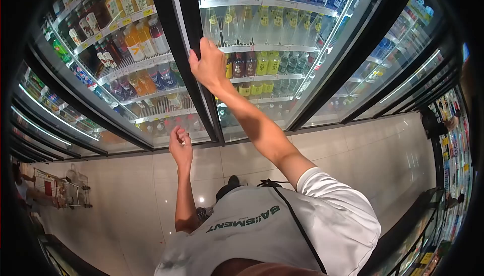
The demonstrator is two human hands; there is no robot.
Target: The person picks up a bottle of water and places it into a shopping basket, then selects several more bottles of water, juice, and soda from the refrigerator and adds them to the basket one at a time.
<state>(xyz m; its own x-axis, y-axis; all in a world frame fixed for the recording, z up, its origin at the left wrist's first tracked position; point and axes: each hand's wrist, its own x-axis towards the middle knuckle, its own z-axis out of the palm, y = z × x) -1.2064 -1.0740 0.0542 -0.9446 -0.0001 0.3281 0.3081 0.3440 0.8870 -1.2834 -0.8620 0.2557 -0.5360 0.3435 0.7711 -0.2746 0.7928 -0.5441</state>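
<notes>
I've got a white short-sleeved T-shirt [257,243] on my wearer: loose cut, soft folds bunched at the right sleeve [320,188]. Dark green block lettering [242,219] across the front; I read BA at one end, SMENT at the other, middle unclear to me. Tiny print beside it, can't resolve. Thin black strap [303,229] runs diagonally over the shirt, with black cord [272,182] by the hem. Black shoe tip [233,179] pokes out past the hem. Right hand [209,68] and left hand [181,149] both bare.
</notes>
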